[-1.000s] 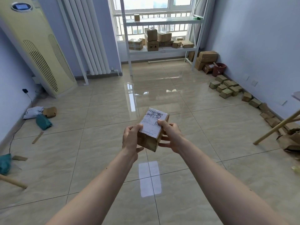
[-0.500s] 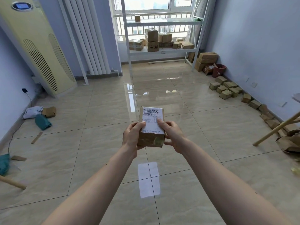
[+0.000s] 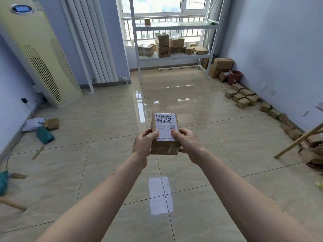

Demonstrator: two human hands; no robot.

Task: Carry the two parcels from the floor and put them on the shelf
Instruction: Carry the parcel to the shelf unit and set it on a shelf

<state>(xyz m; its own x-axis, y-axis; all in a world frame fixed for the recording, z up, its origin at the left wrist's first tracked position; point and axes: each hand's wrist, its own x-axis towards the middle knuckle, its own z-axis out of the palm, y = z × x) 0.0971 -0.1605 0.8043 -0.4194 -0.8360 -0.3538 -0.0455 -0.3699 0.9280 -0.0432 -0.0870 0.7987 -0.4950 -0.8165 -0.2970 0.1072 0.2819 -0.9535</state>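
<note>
Tiled floor (image 3: pixel 104 154); fingers (image 3: pixel 155 132) hide parcel (image 3: pixel 165 135) sides.

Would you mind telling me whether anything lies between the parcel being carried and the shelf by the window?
Nothing visible does: bare tiled floor runs from the parcel to the shelf.

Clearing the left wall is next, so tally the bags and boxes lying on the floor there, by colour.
White bag: 1
Teal bags: 2, the nearer one cut off by the frame edge
Brown box: 1
Total: 4
</note>
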